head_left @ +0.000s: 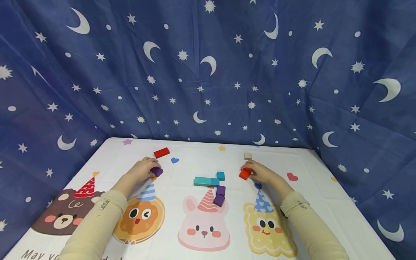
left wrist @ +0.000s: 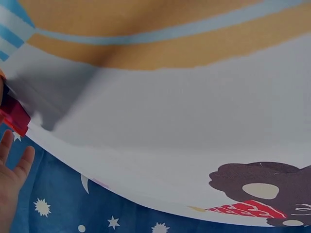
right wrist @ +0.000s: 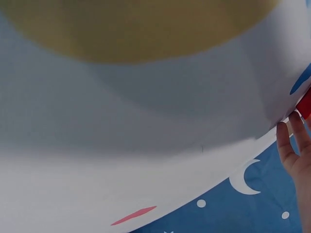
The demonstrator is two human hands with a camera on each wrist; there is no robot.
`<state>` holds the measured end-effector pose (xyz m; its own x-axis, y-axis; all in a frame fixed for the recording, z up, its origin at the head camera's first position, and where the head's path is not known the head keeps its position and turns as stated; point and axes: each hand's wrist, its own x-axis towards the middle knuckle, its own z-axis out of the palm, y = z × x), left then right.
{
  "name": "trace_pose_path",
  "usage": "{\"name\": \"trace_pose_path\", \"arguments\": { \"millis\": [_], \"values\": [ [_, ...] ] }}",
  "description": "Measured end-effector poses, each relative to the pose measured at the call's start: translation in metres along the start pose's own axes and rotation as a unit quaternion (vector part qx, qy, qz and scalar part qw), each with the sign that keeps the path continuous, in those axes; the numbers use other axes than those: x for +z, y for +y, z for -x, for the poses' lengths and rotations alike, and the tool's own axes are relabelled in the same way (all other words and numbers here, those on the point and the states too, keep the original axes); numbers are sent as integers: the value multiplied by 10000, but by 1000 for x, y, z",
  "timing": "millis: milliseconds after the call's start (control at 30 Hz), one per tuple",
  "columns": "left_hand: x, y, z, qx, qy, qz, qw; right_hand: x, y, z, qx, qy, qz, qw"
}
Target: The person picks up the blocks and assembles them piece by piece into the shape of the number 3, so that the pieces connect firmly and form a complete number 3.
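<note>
On the left side of the table, my left hand [head_left: 143, 170] grips a purple block [head_left: 157, 171], its fingers curled over the near part. A red oblong block [head_left: 161, 152] lies just beyond that hand. My right hand [head_left: 260, 171] holds a red block [head_left: 245, 173] between fingers and thumb, and a small beige cube [head_left: 248, 156] sits right behind it. In the left wrist view, only part of the left hand [left wrist: 12, 177] shows at the edge. The right wrist view catches the right hand's fingers [right wrist: 283, 138] beside a corner of the red block [right wrist: 305, 104].
Between the hands lie a long teal block [head_left: 202, 181], a blue-teal cube [head_left: 215, 182] at its end and another teal cube [head_left: 220, 176] behind. Two purple cubes [head_left: 220, 190] extend toward the front. A starry blue curtain [head_left: 201, 90] hangs behind the printed white tablecloth [head_left: 188, 155].
</note>
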<state>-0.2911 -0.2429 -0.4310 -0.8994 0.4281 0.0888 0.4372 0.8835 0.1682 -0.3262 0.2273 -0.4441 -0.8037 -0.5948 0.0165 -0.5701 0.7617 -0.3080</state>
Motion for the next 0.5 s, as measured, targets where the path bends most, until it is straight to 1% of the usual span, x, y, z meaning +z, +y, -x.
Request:
{"name": "trace_pose_path", "arguments": {
  "millis": [133,233,367,433,500],
  "values": [
    [2,1,0,-100,-4,45,9999,-2,1,-1,-106,25,-40,9999],
    [3,2,0,-155,87,8,9998,-3,2,-2,-157,100,-48,9998],
    [5,1,1,-84,288,-60,9995,-4,3,-4,-159,223,-26,9996],
    [6,1,2,-38,338,-40,9994,-4,3,-4,-152,222,15,9996],
    [7,1,2,5,340,-14,9994,-3,2,-3,-46,187,-40,9998]
  ]
}}
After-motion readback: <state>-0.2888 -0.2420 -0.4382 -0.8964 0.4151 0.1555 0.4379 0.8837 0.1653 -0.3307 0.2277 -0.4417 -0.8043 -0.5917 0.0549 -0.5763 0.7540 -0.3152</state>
